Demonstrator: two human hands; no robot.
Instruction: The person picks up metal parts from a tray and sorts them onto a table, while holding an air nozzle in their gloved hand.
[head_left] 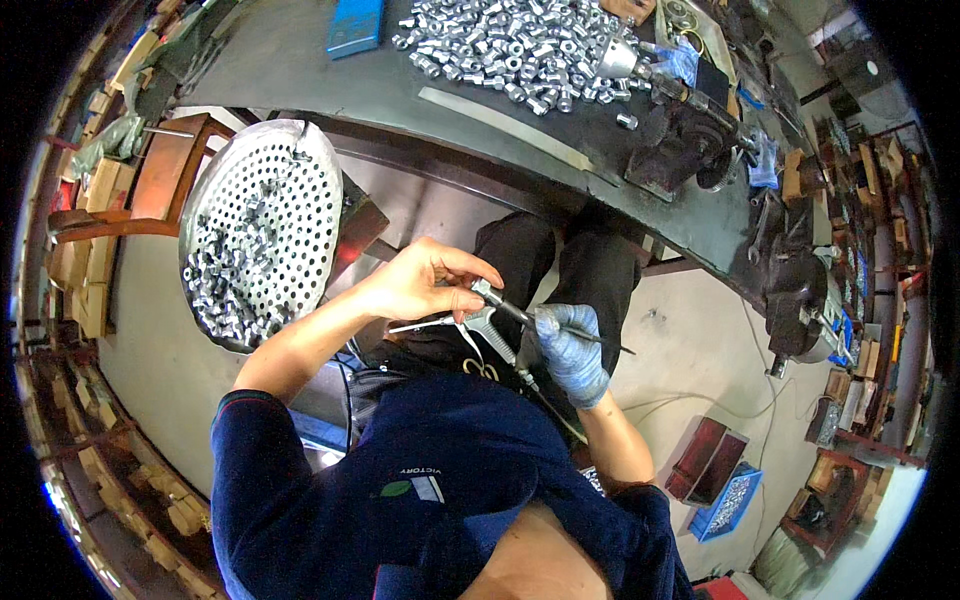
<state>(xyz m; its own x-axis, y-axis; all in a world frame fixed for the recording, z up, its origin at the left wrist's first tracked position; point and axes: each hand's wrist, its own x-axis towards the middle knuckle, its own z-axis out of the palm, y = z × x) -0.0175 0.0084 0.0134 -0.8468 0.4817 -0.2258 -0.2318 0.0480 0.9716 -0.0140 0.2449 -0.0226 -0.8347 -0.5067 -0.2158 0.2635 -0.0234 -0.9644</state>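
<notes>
My bare left hand (432, 283) is closed, thumb and fingers pinching a small shiny metal fitting (482, 287). In a blue-stained glove, my right hand (573, 350) wraps round a dark rod-shaped tool (515, 312). The tool's thicker end meets the fitting, and its thin tip sticks out past the glove on the right. Just below the fitting is a grey air blow gun (487, 328), its nozzle pointing left and its hose running down to the right. Whether my left hand also touches the gun, I cannot tell.
At left stands a round perforated metal pan (310, 190) with many fittings in it. A heap of fittings (530, 50) covers part of the dark workbench (290, 75), beside a blue box (355, 25). A vise (690, 130) is mounted at right. A blue crate (725, 505) stands on the floor.
</notes>
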